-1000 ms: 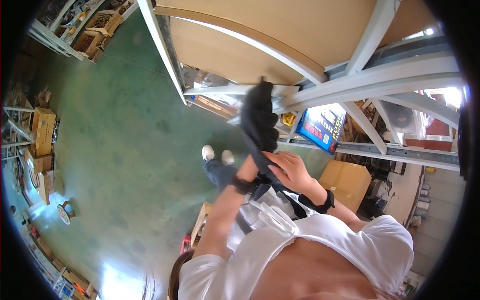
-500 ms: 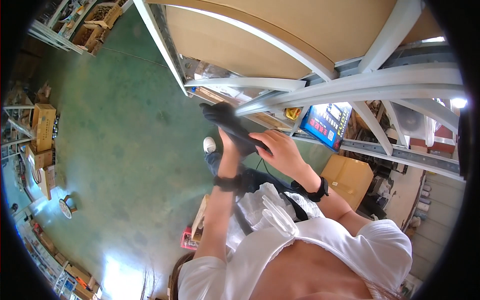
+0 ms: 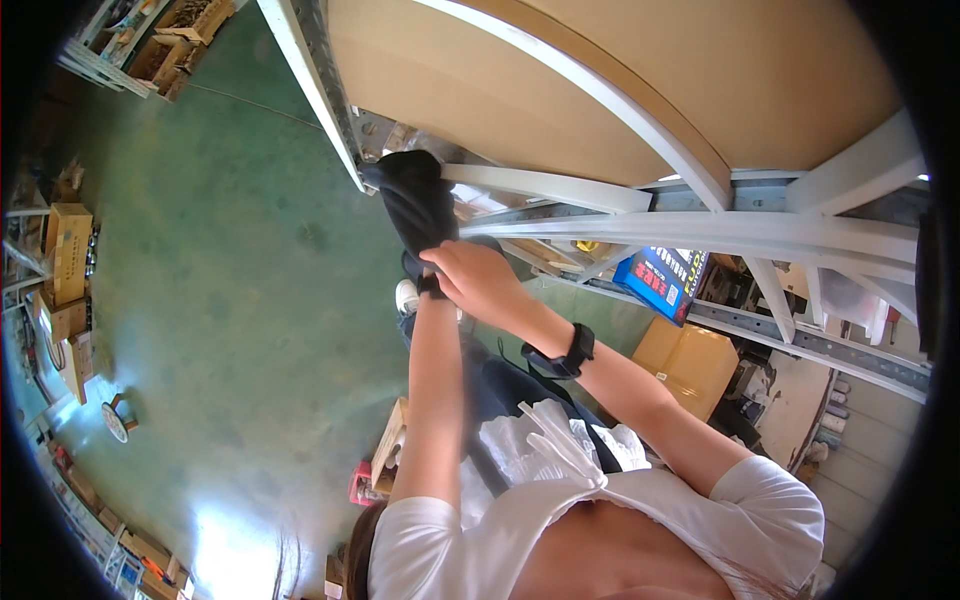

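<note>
My left hand (image 3: 408, 180) is inside a black glove (image 3: 424, 218) and raised beside the white rack post. The dark cloth covers its fingers, so their pose cannot be made out. At the left wrist, my right hand (image 3: 478, 282) is closed on the glove's cuff. A black band (image 3: 560, 352) circles my right forearm near the wrist. Another dark band (image 3: 430, 287) shows on my left wrist, just below the cuff.
A white metal rack (image 3: 640, 222) with large brown boards (image 3: 560, 110) rises close in front. A blue box (image 3: 662, 280) sits on its lower shelf, with a cardboard box (image 3: 685, 362) beside it. A small round stool (image 3: 118, 420) stands on the green floor (image 3: 240, 260).
My left hand has moved up and slightly left in its glove. My right hand has shifted left, from the glove's loose edge to the cuff at the left wrist.
</note>
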